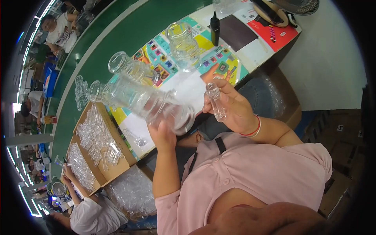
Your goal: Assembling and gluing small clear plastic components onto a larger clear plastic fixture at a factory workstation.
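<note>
My left hand point(162, 135) grips the wide base of a large clear glass water pipe point(135, 96), which lies tilted in the air with its flared mouth toward the upper left. The glass is partly blurred. In my right hand point(235, 103) is a short clear glass tube point(216, 102) with a rounded knob at its upper end, held upright between thumb and fingers. The two pieces are apart. Behind them, a clear glass vessel point(127, 64) and a wider ringed glass vessel point(182, 47) stand on the printed table mat point(156, 49).
A divided cardboard box point(127, 160) of small glass parts sits at the left, beside a plastic bag point(133, 190). A dark bottle point(214, 29) stands on the far side. One co-worker in a white shirt point(98, 213) works at lower left; others sit farther off.
</note>
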### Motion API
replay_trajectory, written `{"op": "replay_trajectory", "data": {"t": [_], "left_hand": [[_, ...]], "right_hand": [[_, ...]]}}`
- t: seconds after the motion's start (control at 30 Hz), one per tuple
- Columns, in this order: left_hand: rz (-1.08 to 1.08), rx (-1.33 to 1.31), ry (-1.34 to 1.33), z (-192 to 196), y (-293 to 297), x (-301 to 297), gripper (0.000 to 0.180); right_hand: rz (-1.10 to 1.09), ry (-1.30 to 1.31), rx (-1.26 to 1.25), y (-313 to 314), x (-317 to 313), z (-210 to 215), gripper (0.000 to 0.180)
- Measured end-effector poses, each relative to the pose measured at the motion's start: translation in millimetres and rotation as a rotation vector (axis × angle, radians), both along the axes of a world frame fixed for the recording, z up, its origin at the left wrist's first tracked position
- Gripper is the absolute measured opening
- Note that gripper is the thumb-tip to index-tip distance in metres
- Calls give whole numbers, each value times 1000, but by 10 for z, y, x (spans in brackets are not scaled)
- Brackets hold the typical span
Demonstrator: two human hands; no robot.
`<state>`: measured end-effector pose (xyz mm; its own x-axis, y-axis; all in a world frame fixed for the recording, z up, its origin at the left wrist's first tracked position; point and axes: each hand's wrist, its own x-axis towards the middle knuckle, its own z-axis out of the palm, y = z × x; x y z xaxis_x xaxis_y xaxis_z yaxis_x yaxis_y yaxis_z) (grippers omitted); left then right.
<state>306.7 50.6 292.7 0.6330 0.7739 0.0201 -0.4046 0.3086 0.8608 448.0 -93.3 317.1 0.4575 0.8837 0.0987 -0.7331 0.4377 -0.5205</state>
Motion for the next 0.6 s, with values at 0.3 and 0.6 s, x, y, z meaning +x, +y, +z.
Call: {"op": "replay_trajectory", "data": {"t": [0.3, 0.6], "left_hand": [[-42, -39, -59, 146, -402, -596, 89], [-22, -20, 76, 149, -418, -656, 109]], "right_hand": [[266, 7, -120, 99, -278, 142, 44], [295, -22, -144, 55, -356, 204, 44]]}}
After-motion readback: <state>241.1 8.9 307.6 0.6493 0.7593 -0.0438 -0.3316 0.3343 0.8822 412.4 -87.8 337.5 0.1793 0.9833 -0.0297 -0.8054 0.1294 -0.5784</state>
